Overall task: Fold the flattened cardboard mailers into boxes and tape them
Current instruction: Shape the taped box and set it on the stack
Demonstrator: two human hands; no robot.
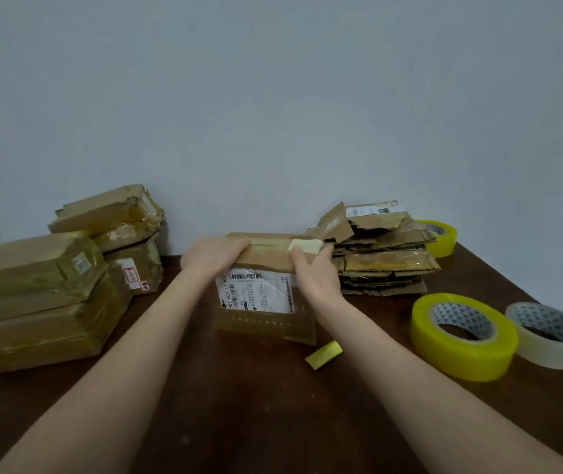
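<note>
While upright, box (pixel 266 323) between hands (pixel 211 258) (pixel 314 271)

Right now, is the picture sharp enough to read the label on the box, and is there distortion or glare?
Head view: box, left hand and right hand slightly blurred; label digits readable, small print not; the wide lens bends the table edge; light dim and even, no strong glare.

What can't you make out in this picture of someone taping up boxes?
Head view:
- Top of the box: covered by the left hand and right hand gripping it.
- Shipping label: print too small and blurred.
- Far tape roll: half hidden behind the flattened mailers.
- Taped boxes: cut off by the left edge.
</note>
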